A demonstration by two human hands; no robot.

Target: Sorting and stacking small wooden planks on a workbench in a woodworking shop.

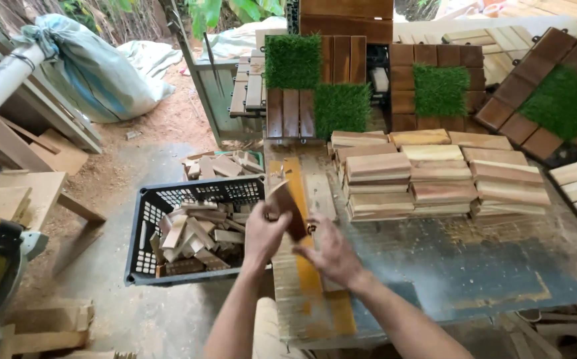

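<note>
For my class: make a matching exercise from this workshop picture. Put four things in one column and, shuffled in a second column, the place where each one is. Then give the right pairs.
Things
1. small dark brown wooden block
2. black plastic crate of wood offcuts
3. stacked pale wooden slats
4. square green artificial grass tile

Places
A. on the floor, left of the workbench
B. piled on the workbench, right of the hands
C. held by the left hand, with the right hand beside it
D. at the far end, among brown wooden deck tiles

Pairs: 1-C, 2-A, 3-B, 4-D
</note>
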